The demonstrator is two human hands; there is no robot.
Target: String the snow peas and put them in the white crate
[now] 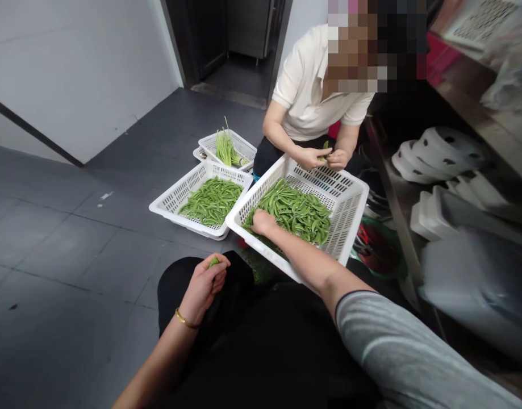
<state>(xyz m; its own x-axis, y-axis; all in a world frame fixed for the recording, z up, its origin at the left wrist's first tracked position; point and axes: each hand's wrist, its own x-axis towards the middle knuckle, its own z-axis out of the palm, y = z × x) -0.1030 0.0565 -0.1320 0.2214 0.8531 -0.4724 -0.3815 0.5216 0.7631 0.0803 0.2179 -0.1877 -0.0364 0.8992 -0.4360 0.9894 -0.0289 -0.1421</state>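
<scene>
My left hand (207, 284), with a gold bangle at the wrist, is closed around a green pea pod (213, 262) above my left knee. Most of that pod is hidden by the fingers. My right hand (264, 222) reaches into the large white slotted basket (350, 199), at its near left side. Its fingers curl down among the heaped pea pods (301, 210); the fingertips are hidden, so what they grip does not show. To the left, a second white basket (167, 207) bears more pea pods (213, 200).
Across the large basket, a person (307, 85) in a white shirt handles a green pod (326, 146). A smaller basket (246, 149) behind holds long green stalks (226, 149). White containers (439, 150) and a grey bin (477, 289) line the shelf at right.
</scene>
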